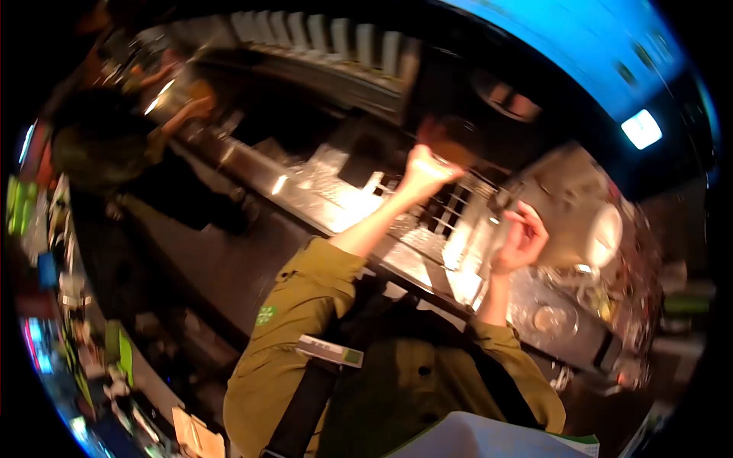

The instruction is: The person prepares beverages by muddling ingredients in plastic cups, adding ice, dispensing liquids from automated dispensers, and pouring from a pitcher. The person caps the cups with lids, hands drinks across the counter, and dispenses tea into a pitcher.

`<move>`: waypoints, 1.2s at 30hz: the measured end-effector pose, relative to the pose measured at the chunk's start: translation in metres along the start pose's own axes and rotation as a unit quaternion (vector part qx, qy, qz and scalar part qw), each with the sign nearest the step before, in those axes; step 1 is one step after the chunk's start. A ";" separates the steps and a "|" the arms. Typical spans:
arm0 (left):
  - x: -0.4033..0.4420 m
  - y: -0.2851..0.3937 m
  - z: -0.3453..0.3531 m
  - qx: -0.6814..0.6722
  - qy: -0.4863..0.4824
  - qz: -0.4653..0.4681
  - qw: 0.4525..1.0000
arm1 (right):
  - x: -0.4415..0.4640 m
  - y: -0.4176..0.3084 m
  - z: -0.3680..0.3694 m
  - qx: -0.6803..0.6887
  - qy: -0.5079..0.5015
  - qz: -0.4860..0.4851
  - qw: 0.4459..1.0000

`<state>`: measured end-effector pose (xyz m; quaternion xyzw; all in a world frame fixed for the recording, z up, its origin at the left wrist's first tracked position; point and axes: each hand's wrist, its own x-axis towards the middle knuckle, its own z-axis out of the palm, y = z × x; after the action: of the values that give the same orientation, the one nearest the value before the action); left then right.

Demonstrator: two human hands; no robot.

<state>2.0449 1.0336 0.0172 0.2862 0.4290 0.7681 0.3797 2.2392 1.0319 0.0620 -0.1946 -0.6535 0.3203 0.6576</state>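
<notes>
My left hand [429, 169] reaches out over the counter, smeared by motion. Its fingers look closed against a dark brownish thing [456, 151], too blurred to name. Below it a dark metal grate [452, 206] is set into the shiny steel counter [324, 204]. My right hand [522, 238] is raised to the right of the grate, its fingers loosely curled and apart, with nothing visible in them. Beyond my right hand a round white object [604, 235] lies on its side or stands tilted. Both forearms come out of olive sleeves.
A co-worker [107, 145] in dark clothes stands along the counter at the left. Upright pale panels [340, 38] line the back. A grey tray-like surface [538, 311] with a round clear item lies at the right. Cluttered shelves [76, 305] run along the far left.
</notes>
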 end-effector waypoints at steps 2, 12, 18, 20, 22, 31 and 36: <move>-0.038 0.039 -0.016 0.191 0.042 0.086 0.977 | -0.016 0.003 0.023 0.019 -0.016 0.022 0.999; -0.241 0.175 -0.250 0.244 0.238 0.100 0.935 | -0.146 -0.025 0.320 0.177 -0.289 0.206 0.918; -0.303 0.255 -0.375 0.334 0.427 0.176 0.822 | -0.241 -0.078 0.518 0.214 -0.492 0.187 0.823; -0.311 0.282 -0.410 0.243 0.496 0.215 0.805 | -0.280 -0.094 0.581 0.228 -0.576 0.167 0.768; -0.331 0.307 -0.452 0.258 0.547 0.228 0.763 | -0.311 -0.137 0.636 0.241 -0.676 0.163 0.677; -0.464 0.401 -0.641 0.266 0.731 0.250 0.576 | -0.538 -0.352 0.875 0.430 -0.708 0.074 0.556; -0.544 0.468 -0.803 0.332 0.719 0.220 0.569 | -0.709 -0.464 1.047 0.479 -0.632 0.232 0.564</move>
<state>1.5707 0.0676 -0.0107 -0.1691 0.7095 0.5838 -0.3566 1.3289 0.0487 -0.0723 0.2559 -0.5854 0.7689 -0.0230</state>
